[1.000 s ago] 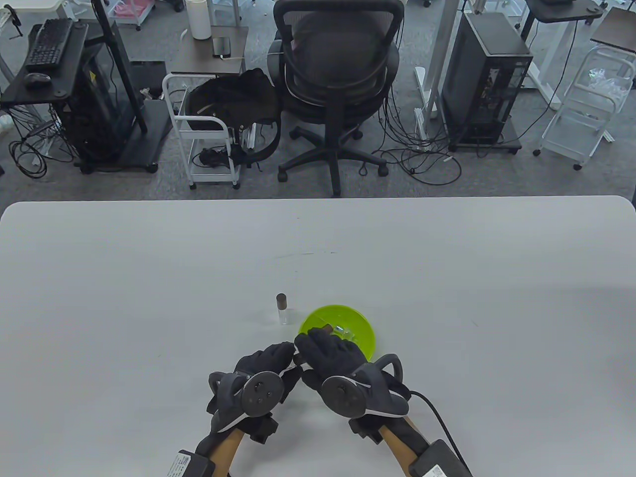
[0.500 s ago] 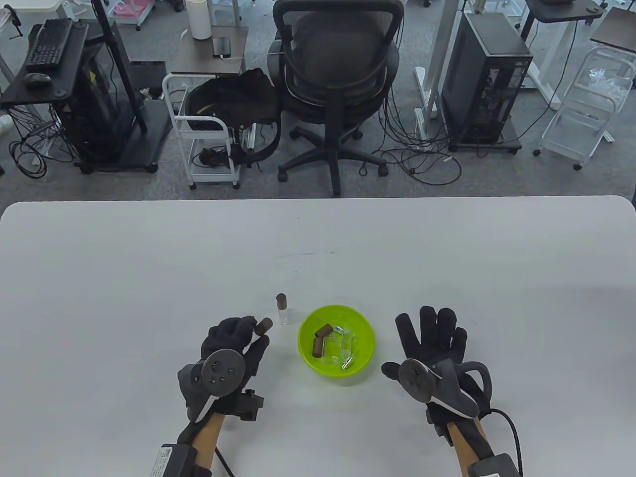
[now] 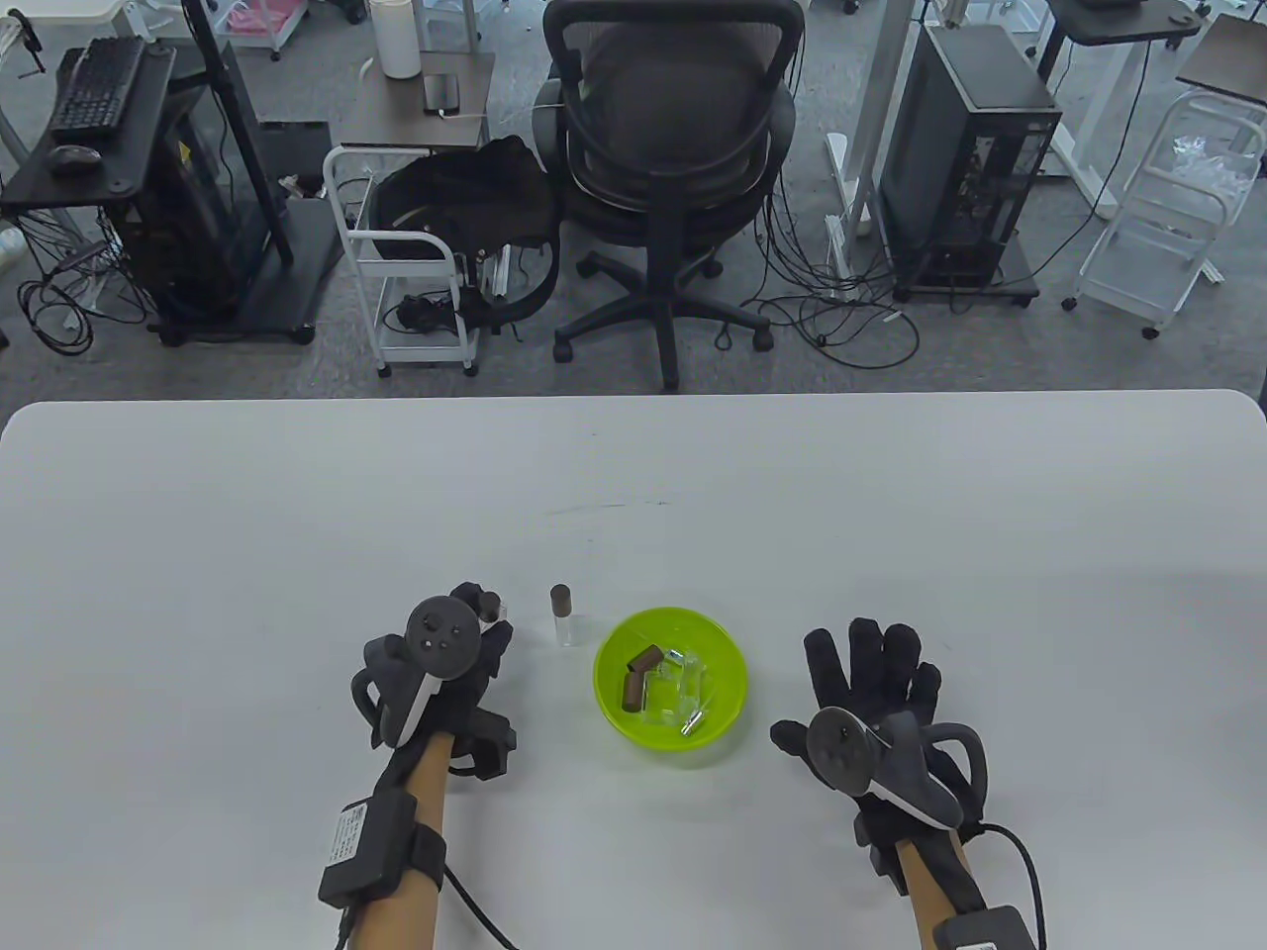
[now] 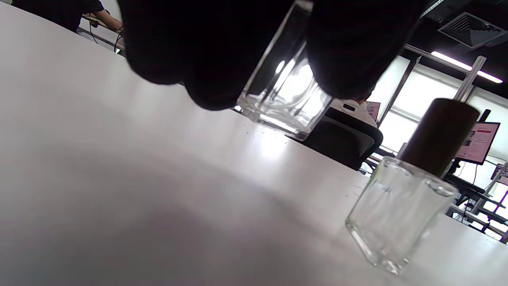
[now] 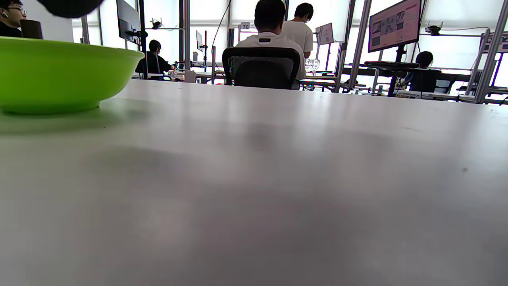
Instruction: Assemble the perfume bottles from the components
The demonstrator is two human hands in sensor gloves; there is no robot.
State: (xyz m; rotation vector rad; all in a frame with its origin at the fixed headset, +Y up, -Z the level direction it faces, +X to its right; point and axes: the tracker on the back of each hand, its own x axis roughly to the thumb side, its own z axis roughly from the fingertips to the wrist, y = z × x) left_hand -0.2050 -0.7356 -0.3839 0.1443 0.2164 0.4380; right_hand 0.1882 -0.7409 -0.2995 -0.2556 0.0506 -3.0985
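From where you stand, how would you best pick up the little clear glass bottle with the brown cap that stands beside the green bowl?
I would probably pinch the clear glass bottle with the brown cap by its flat glass sides, below the cap, coming from above and the left. It stands upright and alone; the lime-green bowl crowds its right, and the cap might pull off.

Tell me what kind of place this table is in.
Most likely an open office or lab workspace: an office chair and a computer tower stand behind the white table, and people sit at monitors in the background.
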